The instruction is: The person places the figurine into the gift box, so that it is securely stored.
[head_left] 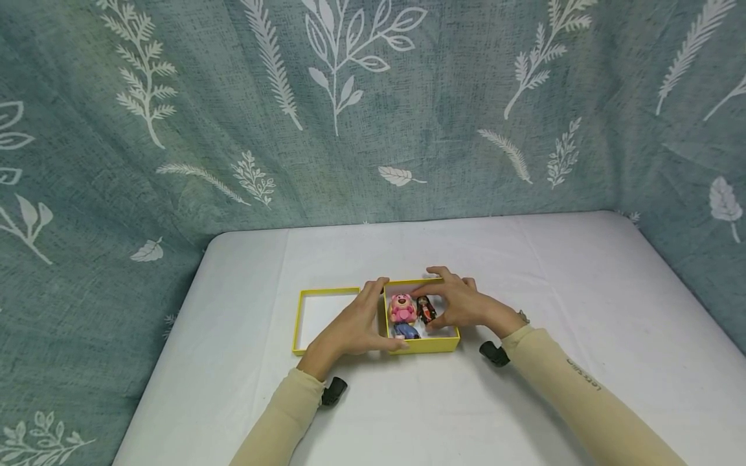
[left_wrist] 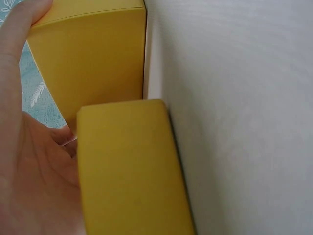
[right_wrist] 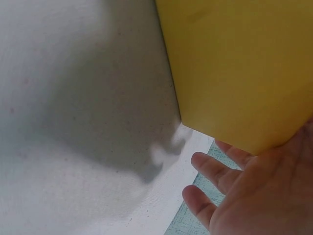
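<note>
A yellow box (head_left: 428,346) with a white inside stands on the table, uncovered at the top. Inside lie a pink bear figurine (head_left: 402,309), a small dark-haired doll figurine (head_left: 427,310) in red and black, and a blue item (head_left: 406,331) whose kind I cannot tell. My left hand (head_left: 352,327) grips the box's left end, its thumb along the front wall and its fingers at the back corner. Reaching over the right wall, my right hand (head_left: 460,304) has thumb and index finger around the doll. Its other fingers spread outside the box in the right wrist view.
A shallow yellow-rimmed lid (head_left: 298,323), white inside, lies left of the box, partly behind my left hand and close to it. White cloth covers the table (head_left: 583,310). Behind it hangs a blue-green leaf-patterned curtain (head_left: 454,142).
</note>
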{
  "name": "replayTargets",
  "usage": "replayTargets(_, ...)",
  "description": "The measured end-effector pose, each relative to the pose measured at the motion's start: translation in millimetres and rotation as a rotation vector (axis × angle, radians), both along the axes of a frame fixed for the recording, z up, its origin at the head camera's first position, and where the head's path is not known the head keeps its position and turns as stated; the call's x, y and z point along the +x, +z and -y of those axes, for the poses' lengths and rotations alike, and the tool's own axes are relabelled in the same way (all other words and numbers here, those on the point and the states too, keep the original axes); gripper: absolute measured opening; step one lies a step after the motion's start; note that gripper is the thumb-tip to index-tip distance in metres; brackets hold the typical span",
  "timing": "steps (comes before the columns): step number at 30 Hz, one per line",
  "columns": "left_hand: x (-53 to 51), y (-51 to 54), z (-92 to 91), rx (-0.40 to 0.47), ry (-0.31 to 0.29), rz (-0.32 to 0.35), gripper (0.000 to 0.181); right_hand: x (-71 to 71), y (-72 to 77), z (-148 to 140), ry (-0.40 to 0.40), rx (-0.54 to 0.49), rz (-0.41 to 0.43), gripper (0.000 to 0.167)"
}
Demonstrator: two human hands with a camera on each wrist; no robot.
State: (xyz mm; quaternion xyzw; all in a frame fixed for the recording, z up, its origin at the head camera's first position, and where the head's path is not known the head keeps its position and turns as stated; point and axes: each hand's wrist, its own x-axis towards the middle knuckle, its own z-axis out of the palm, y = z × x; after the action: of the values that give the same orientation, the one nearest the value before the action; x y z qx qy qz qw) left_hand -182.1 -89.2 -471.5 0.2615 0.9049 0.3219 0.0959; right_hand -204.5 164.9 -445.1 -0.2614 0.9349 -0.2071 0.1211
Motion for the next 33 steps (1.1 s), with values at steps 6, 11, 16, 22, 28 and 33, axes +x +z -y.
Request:
replayTargets(6, 0.5, -0.1, 0.0, -0.002, 0.005, 0.006, 0.125, 1.0, 0.3, 0.1, -0.001, -0.001, 0.001, 0.06)
replayTargets(11, 0.7, 0.2, 0.2, -0.002, 0.01, 0.016, 0.125, 0.4, -0.2, 0.0, 0.0, -0.002, -0.001, 0.06)
replayTargets(16, 0.5, -0.4, 0.3, 0.0, 0.011, 0.022, 0.126, 0.3, -0.6, -0.4, 0.004, -0.011, 0.002, 0.061)
replayTargets(22, 0.4, 1.3, 0.1, 0.006, 0.005, 0.019, 0.125, 0.3, 0.8, -1.1, 0.011, -0.041, 0.018, 0.064)
replayTargets(28, 0.0, 2.3, -0.3, 0.006, 0.0, 0.024, 0.125, -0.4, 0.7, -2.1, 0.015, -0.056, 0.023, 0.064)
replayTargets(33, 0.6, 2.4, -0.7, 0.007, 0.0, 0.031, 0.125, -0.5, -0.6, -3.1, 0.024, -0.056, 0.012, 0.062)
